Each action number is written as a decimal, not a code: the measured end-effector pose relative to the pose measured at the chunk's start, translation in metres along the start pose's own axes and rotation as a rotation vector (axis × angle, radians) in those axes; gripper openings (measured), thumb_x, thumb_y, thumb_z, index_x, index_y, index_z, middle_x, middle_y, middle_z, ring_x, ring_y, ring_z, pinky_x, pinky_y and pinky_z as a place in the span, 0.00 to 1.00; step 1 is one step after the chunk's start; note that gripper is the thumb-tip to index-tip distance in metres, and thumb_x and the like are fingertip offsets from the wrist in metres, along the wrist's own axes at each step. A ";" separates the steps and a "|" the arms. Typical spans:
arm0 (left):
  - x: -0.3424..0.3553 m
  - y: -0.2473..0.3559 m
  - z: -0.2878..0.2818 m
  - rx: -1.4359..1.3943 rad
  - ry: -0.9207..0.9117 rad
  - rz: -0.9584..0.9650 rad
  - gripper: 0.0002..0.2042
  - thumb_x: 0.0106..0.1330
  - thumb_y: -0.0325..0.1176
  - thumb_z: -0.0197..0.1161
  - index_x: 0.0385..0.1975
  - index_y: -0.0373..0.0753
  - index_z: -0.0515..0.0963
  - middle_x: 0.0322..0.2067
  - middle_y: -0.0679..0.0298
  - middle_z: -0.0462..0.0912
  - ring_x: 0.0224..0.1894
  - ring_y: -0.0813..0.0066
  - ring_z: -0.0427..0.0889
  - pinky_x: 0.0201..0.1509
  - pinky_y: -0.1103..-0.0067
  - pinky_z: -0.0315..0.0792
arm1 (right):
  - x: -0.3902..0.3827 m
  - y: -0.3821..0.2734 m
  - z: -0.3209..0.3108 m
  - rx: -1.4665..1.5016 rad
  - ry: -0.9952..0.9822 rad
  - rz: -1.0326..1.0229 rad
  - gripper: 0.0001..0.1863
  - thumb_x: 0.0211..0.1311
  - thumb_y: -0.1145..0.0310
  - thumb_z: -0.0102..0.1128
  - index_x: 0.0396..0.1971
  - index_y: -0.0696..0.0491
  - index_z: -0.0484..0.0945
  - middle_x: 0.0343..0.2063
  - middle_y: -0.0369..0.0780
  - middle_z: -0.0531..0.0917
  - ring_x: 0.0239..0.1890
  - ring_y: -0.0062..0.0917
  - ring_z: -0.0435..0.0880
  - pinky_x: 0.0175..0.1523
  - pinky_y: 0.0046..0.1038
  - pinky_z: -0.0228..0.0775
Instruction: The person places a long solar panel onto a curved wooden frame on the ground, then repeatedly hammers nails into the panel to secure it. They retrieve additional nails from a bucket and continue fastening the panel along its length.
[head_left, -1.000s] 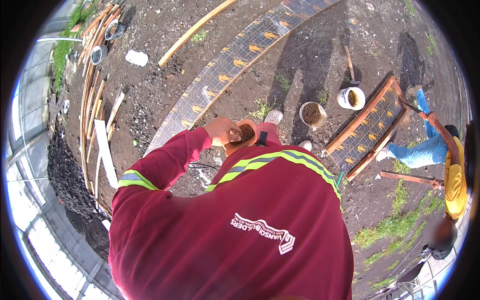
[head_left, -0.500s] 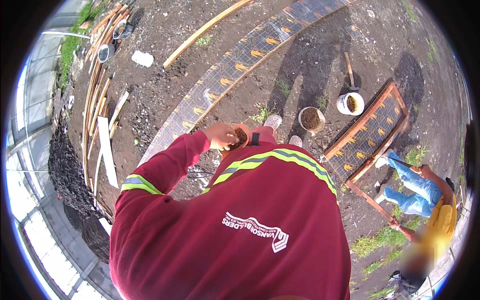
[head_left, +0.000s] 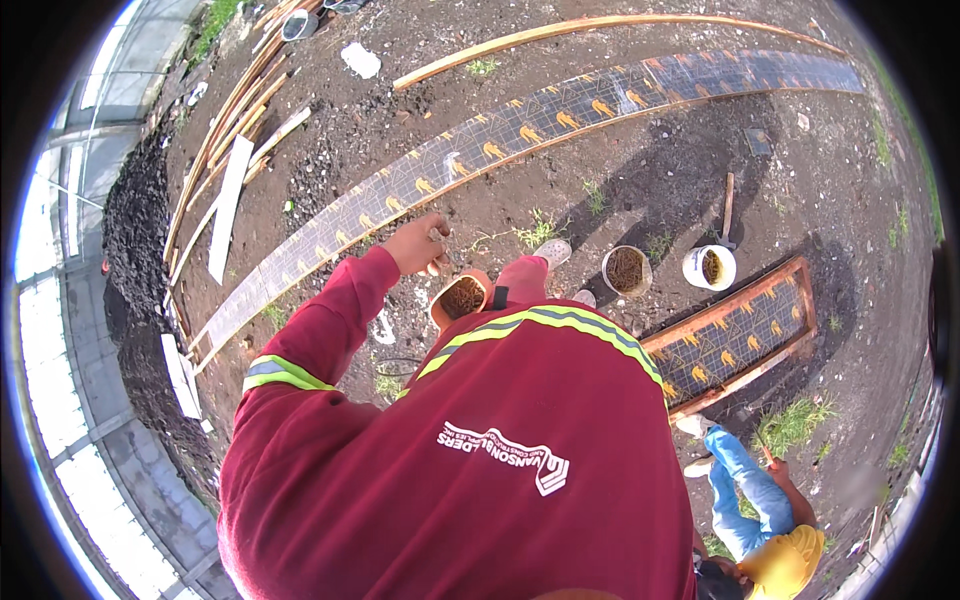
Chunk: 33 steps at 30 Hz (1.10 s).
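My left hand (head_left: 420,247) is raised just left of a small orange-brown container (head_left: 437,312). Its fingers curl inward, and any small thing between them is too hard to make out. Brown, thin, nail-like pieces (head_left: 462,297) fill the container, which sits close to my torso. My right hand (head_left: 482,283) appears at the container's far right side, closed around it. Most of that hand and its arm are hidden by my maroon top. A black band (head_left: 500,297) shows beside it.
A long dark curved panel (head_left: 490,152) lies on the ground ahead. Two white buckets (head_left: 627,271) of brown pieces and a hammer (head_left: 728,212) lie to the right. Beyond is a wood-framed panel (head_left: 730,345), with a co-worker (head_left: 755,500) near it. Timber strips (head_left: 235,120) are piled left.
My left hand has come out of the container and moved left. The view has shifted. The co-worker has lowered and no longer visibly holds the frame's loose end piece.
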<state>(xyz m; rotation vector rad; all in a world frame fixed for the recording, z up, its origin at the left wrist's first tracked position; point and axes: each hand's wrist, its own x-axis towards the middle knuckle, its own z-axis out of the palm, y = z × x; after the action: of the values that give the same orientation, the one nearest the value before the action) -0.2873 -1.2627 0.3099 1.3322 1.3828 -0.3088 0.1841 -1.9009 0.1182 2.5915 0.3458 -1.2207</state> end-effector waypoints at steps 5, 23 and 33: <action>-0.048 -0.068 0.010 -0.373 0.182 -0.099 0.09 0.60 0.30 0.53 0.38 0.34 0.69 0.27 0.60 0.80 0.21 0.75 0.80 0.22 0.82 0.74 | 0.090 0.077 -0.101 -0.330 0.019 -0.224 0.22 0.50 0.54 0.54 0.43 0.50 0.76 0.27 0.51 0.79 0.33 0.37 0.80 0.36 0.32 0.71; -0.133 -0.393 0.115 -0.777 0.497 -0.621 0.10 0.55 0.32 0.57 0.36 0.41 0.77 0.25 0.65 0.81 0.25 0.75 0.80 0.24 0.78 0.75 | 0.036 -0.467 -0.053 -0.546 -0.067 -0.582 0.22 0.50 0.52 0.53 0.42 0.51 0.76 0.32 0.51 0.78 0.39 0.38 0.78 0.40 0.34 0.69; -0.147 -0.474 0.159 -0.958 0.837 -0.670 0.12 0.55 0.37 0.59 0.38 0.42 0.79 0.28 0.64 0.81 0.30 0.75 0.80 0.31 0.78 0.73 | 0.003 -0.640 -0.014 -0.954 -0.026 -0.693 0.22 0.51 0.51 0.51 0.41 0.50 0.77 0.36 0.51 0.78 0.44 0.39 0.77 0.43 0.35 0.68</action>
<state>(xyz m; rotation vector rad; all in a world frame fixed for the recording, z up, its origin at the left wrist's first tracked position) -0.6314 -1.6191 0.1475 0.1230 2.2423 0.5121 -0.0078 -1.2946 0.0426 1.6384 1.4799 -0.8919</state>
